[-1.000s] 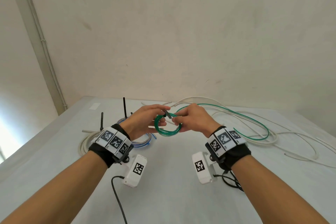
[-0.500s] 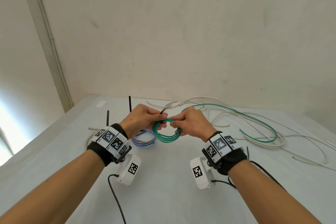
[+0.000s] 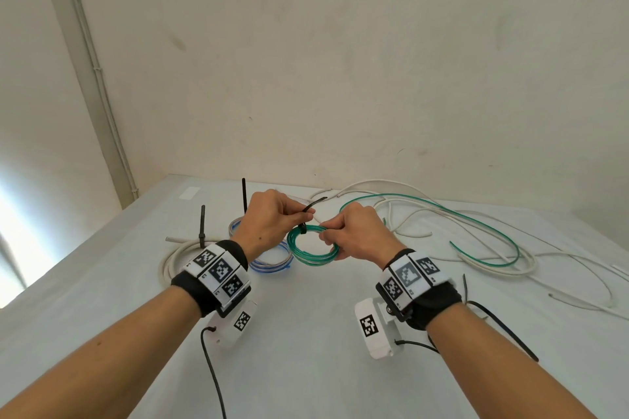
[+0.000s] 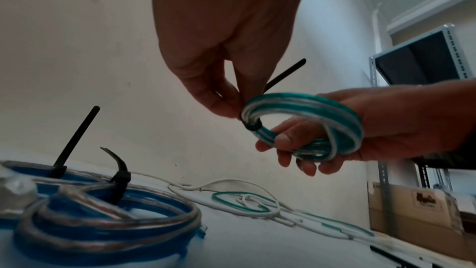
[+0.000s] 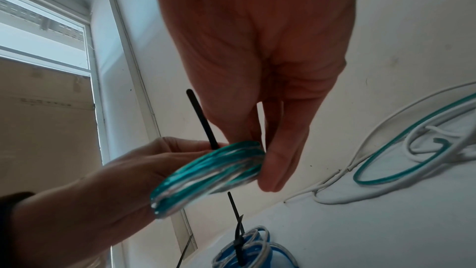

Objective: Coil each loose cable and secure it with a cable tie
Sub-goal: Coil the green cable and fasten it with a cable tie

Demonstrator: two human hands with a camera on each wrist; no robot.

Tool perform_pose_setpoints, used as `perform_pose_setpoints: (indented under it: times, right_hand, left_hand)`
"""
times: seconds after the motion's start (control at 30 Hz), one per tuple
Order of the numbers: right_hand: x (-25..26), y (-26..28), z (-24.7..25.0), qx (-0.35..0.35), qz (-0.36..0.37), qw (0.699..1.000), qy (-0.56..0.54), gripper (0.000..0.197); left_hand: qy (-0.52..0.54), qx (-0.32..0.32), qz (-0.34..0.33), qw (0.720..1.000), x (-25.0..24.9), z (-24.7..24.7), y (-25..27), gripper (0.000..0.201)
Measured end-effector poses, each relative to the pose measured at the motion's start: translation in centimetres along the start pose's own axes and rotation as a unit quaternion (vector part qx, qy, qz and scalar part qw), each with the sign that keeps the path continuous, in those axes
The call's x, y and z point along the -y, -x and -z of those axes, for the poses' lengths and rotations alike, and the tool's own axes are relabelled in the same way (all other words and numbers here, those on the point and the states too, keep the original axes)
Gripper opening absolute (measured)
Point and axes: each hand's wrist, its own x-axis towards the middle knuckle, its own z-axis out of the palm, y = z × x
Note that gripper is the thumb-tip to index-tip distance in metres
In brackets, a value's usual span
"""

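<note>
A small green cable coil (image 3: pixel 313 250) hangs above the table between my two hands. A black cable tie (image 3: pixel 302 229) is looped round its upper left side, and the tail points up and to the right. My left hand (image 3: pixel 303 218) pinches the tie just above its head (image 4: pixel 253 126), with the tail (image 4: pixel 285 74) rising behind the fingers. My right hand (image 3: pixel 328 236) grips the right side of the green coil (image 4: pixel 309 113) with fingers curled through it. The right wrist view shows the green coil (image 5: pixel 213 172) edge-on and the tie tail (image 5: pixel 203 119) sticking up.
A tied blue coil (image 3: pixel 272 260) and a tied white coil (image 3: pixel 173 260) lie on the table (image 3: pixel 306 333) to the left, their tie tails standing up. A loose green cable (image 3: pixel 476 238) and loose white cables (image 3: pixel 408 214) sprawl at the back right. The wall stands close behind.
The tie's tail now sticks out farther past my left fingers, up and to the right. Both hands stay on the green coil, which sits slightly lower in my right hand.
</note>
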Motion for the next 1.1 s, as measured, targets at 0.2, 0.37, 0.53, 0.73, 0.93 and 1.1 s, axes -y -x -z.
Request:
perform_pose_setpoints:
  times: [0.2, 0.37, 0.53, 0.73, 0.93, 1.1]
  right_hand:
    - [-0.1, 0.2, 0.1, 0.002, -0.003, 1.0, -0.013, 0.011]
    - [-0.4, 0.1, -0.4, -0.028, -0.009, 0.999, -0.025, 0.011]
    - [-0.3, -0.1, -0.7, -0.048, -0.01, 0.998, -0.05, 0.015]
    - [0.0, -0.4, -0.7, -0.048, -0.016, 0.996, -0.067, 0.014]
    - [0.0, -0.5, -1.4, 0.001, -0.034, 0.994, -0.103, 0.014]
    - [0.5, -0.6, -2.4, 0.059, -0.046, 0.99, -0.119, 0.008]
  left_hand:
    - [0.002, -0.012, 0.009, 1.0, 0.1, -0.1, 0.3, 0.01]
    - [0.106, 0.046, 0.084, 0.99, 0.1, 0.6, 0.4, 0.035]
    - [0.106, 0.058, 0.075, 0.99, -0.2, 0.9, 1.0, 0.018]
    - [0.09, 0.043, 0.06, 0.993, 0.7, 0.8, 1.6, 0.025]
    - [0.093, 0.072, 0.102, 0.988, 1.4, 2.6, 1.0, 0.009]
    - [0.066, 0.14, 0.134, 0.979, 1.9, 4.6, 0.7, 0.009]
